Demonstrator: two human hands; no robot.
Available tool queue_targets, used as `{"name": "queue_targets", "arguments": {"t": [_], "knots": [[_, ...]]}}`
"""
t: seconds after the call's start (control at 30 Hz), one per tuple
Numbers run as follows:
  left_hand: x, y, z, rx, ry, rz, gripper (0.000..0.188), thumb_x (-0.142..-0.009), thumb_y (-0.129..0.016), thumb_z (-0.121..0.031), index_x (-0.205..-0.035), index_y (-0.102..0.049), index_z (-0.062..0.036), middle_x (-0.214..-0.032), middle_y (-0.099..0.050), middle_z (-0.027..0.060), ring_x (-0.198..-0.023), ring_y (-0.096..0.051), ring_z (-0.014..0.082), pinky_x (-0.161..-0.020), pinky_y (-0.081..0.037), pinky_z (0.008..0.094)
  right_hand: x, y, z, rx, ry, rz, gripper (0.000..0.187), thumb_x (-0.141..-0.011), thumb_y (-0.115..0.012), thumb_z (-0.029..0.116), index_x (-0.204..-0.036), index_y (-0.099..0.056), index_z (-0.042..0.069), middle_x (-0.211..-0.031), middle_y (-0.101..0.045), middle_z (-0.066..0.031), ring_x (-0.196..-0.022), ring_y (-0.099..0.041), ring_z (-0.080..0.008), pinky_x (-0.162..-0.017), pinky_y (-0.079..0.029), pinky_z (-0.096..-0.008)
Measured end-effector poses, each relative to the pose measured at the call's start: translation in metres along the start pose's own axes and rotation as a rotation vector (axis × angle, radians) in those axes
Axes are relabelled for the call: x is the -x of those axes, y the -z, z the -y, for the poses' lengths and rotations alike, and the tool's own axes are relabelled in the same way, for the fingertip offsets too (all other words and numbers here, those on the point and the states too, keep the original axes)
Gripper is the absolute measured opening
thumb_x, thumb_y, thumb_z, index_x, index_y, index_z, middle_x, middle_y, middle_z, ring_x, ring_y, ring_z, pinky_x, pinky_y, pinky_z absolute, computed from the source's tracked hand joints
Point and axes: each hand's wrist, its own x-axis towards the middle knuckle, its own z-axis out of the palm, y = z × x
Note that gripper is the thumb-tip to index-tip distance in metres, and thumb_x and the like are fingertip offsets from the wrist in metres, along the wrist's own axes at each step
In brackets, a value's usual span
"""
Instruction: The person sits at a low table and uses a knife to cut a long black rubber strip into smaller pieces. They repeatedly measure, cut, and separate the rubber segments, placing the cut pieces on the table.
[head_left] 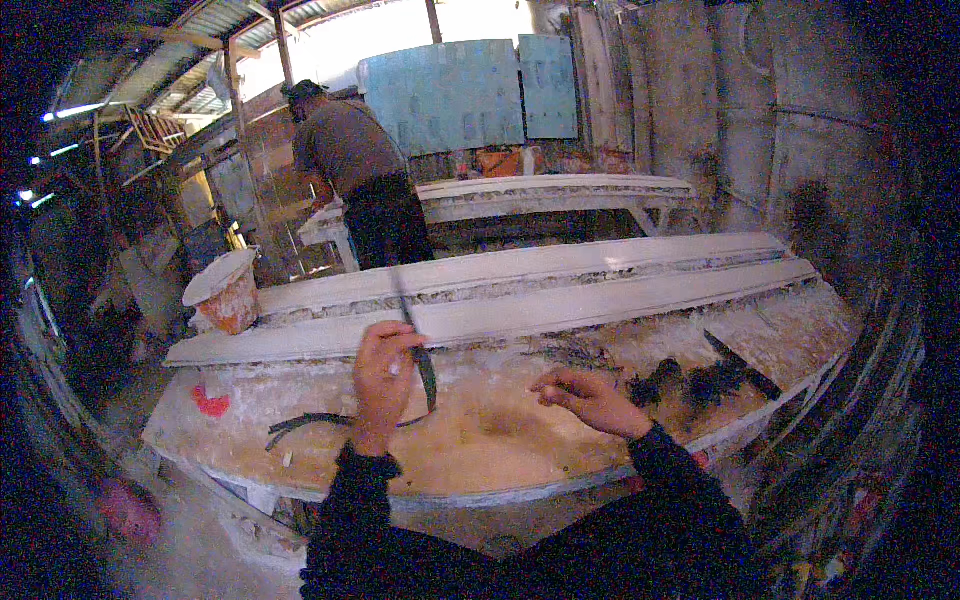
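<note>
My left hand [382,385] is raised over the worktable, its fingers pinched on a thin dark strip [428,378]. The strip stands up past my fingertips, blurred at the top, and its lower part hangs down beside the hand. My right hand [598,402] hovers above the table's near half, fingers loosely stretched toward the left, with nothing visible in them. More dark strip [310,420] lies curled on the board left of my left wrist. Right of my right hand sits a dark, ragged clump of material [690,382], with a flat dark bar [742,364] beside it.
Two long white mouldings [520,325] lie across the table [470,470]. A white-crusted bucket [228,292] stands at their left end; a red patch [210,400] marks the board. Beyond, a person [355,160] bends at another bench [560,192] bearing a long white piece.
</note>
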Motion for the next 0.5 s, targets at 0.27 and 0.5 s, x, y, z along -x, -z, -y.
{"name": "queue_targets", "arguments": {"t": [0.27, 0.5], "knots": [[0.04, -0.069, -0.033, 0.254, 0.073, 0.317, 0.02, -0.065, -0.056, 0.007, -0.08, -0.061, -0.0065, -0.088, -0.056, 0.0084, -0.086, -0.055, 0.0218, -0.074, -0.045, 0.0294, -0.043, -0.034, -0.013, -0.296, -0.028, -0.365, 0.029, -0.085, -0.05, 0.026, -0.102, -0.055, 0.003, -0.084, -0.059, -0.0039, -0.076, -0.053, -0.0117, -0.07, -0.042, -0.0257], [0.09, -0.086, -0.04, 0.56, 0.589, 0.329, 0.007, -0.077, -0.057, -0.005, -0.083, -0.056, -0.0017, -0.083, -0.057, 0.0064, -0.077, -0.056, 0.0153, -0.064, -0.046, 0.0255, -0.015, -0.047, -0.049, -0.406, -0.166, -0.297, 0.013, -0.079, -0.058, 0.015, -0.072, -0.057, 0.003, -0.07, -0.055, -0.0007, -0.065, -0.052, -0.0087, -0.063, -0.042, -0.0219]]}}
